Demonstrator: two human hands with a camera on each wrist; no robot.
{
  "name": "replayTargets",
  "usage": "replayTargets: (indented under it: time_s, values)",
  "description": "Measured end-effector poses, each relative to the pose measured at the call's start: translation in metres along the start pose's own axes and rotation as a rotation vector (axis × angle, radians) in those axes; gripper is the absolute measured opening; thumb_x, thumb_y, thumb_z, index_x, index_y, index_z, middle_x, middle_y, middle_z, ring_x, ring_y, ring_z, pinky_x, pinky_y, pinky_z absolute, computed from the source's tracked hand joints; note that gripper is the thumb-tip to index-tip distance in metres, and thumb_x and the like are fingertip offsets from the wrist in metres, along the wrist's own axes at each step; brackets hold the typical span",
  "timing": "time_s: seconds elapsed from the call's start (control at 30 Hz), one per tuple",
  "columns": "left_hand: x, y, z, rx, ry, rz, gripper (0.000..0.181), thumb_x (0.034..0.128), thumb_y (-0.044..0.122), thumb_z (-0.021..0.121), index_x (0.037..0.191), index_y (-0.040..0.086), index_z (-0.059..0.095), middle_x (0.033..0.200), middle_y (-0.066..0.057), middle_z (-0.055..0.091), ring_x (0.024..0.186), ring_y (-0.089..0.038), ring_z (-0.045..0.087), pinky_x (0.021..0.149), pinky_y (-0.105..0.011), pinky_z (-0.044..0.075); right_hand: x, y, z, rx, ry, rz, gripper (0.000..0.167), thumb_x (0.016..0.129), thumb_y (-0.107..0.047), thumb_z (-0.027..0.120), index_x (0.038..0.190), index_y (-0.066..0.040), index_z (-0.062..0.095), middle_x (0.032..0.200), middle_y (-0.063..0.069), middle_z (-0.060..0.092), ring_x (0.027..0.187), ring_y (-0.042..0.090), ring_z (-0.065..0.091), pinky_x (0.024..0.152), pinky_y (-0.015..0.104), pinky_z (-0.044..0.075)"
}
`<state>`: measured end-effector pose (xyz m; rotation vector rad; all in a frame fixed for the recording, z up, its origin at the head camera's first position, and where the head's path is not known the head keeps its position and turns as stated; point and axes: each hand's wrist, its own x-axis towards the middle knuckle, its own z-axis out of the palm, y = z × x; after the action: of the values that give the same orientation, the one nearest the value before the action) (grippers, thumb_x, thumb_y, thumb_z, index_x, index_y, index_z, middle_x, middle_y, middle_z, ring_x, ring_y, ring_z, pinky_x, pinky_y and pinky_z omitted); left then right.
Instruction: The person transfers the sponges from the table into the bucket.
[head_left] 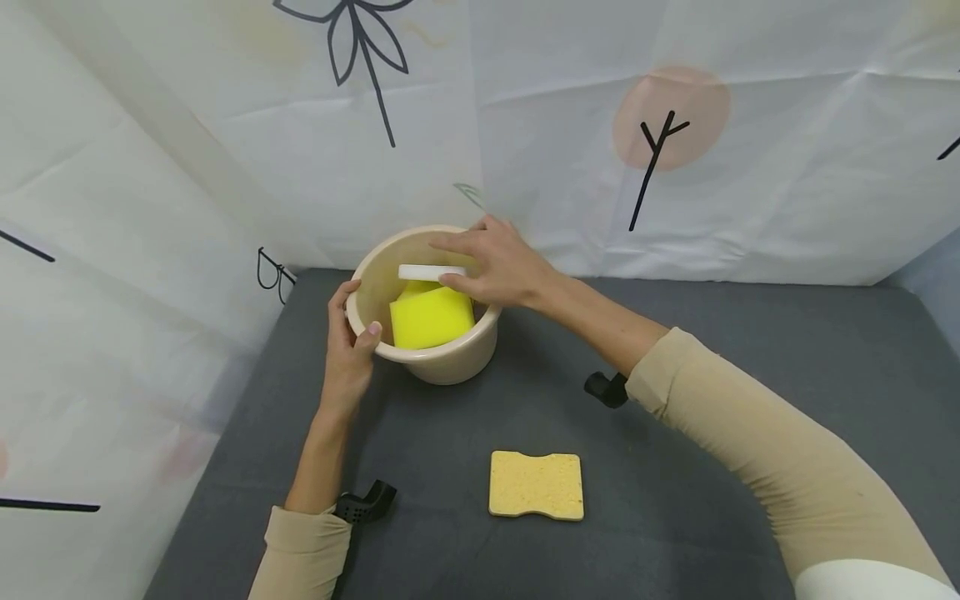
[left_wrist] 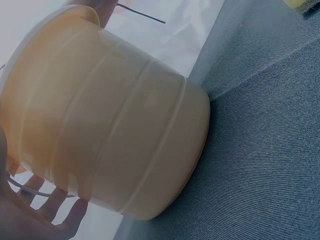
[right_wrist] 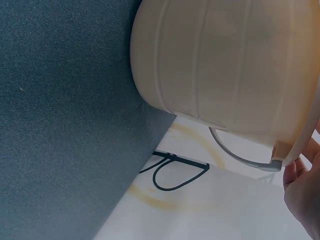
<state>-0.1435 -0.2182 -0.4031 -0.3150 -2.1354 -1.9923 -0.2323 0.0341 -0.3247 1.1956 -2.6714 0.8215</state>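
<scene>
A beige bucket (head_left: 450, 367) stands on the dark tabletop in the head view. My left hand (head_left: 348, 358) grips its rim on the left, thumb over the edge and fingers along the outside wall. Inside are a bright yellow sponge (head_left: 431, 318), part of another yellow piece behind it, and a white block (head_left: 423, 272). Above the right rim, my right hand (head_left: 498, 262) has its index finger and thumb spread apart. The thumb overlaps the white block's right end. In the right wrist view, the right fingers (right_wrist: 300, 172) are by the rim and handle joint.
A pale yellow sponge (head_left: 536, 486) with notched sides lies flat on the grey tabletop (head_left: 712, 350), nearer the body. The bucket's grey handle (right_wrist: 240, 159) hangs at its far side. A white patterned cloth (head_left: 555, 125) hangs behind the table and along its left.
</scene>
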Motion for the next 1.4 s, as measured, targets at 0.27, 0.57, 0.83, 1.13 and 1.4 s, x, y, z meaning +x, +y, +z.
replayTargets:
  time_s: [0.27, 0.57, 0.83, 1.13, 1.4]
  values:
    - [0.0, -0.001, 0.0, -0.002, 0.004, 0.002, 0.062, 0.0929, 0.009, 0.051, 0.15, 0.017, 0.029, 0.15, -0.001, 0.033, 0.128, -0.027, 0.041, 0.097, -0.028, 0.046, -0.01, 0.0, -0.004, 0.053, 0.038, -0.087, 0.048, 0.093, -0.031, 0.064, 0.136, -0.009, 0.062, 0.133, 0.004, 0.064, 0.109, 0.026, 0.053, 0.096, 0.042, 0.036]
    - [-0.001, -0.003, -0.001, -0.016, 0.018, -0.001, 0.062, 0.0921, 0.008, 0.051, 0.15, 0.017, 0.03, 0.149, -0.003, 0.033, 0.125, -0.028, 0.041, 0.093, -0.026, 0.046, -0.03, -0.002, -0.009, 0.083, 0.076, -0.132, 0.045, 0.093, -0.033, 0.066, 0.132, -0.009, 0.065, 0.133, 0.007, 0.063, 0.105, 0.025, 0.051, 0.091, 0.041, 0.035]
    - [-0.002, -0.003, -0.003, -0.015, 0.004, 0.004, 0.062, 0.0933, 0.01, 0.052, 0.15, 0.019, 0.029, 0.148, -0.008, 0.034, 0.121, -0.031, 0.044, 0.09, -0.026, 0.047, -0.057, -0.009, -0.014, 0.152, 0.097, -0.126, 0.046, 0.092, -0.033, 0.068, 0.133, -0.013, 0.065, 0.134, 0.004, 0.062, 0.107, 0.021, 0.047, 0.09, 0.041, 0.037]
    - [-0.002, -0.001, -0.005, -0.03, -0.005, 0.011, 0.062, 0.0939, 0.015, 0.053, 0.151, 0.019, 0.028, 0.147, -0.012, 0.035, 0.119, -0.031, 0.045, 0.089, -0.026, 0.046, -0.079, -0.016, -0.019, 0.164, 0.101, -0.164, 0.049, 0.091, -0.032, 0.07, 0.136, -0.013, 0.063, 0.137, 0.002, 0.06, 0.112, 0.021, 0.048, 0.093, 0.042, 0.038]
    - [-0.002, -0.002, -0.005, -0.031, -0.005, 0.007, 0.062, 0.0936, 0.018, 0.054, 0.15, 0.02, 0.029, 0.146, -0.014, 0.035, 0.118, -0.033, 0.046, 0.089, -0.028, 0.047, -0.105, -0.012, -0.014, 0.187, 0.077, -0.129, 0.05, 0.092, -0.03, 0.071, 0.138, -0.014, 0.06, 0.138, -0.001, 0.059, 0.121, 0.02, 0.05, 0.1, 0.046, 0.038]
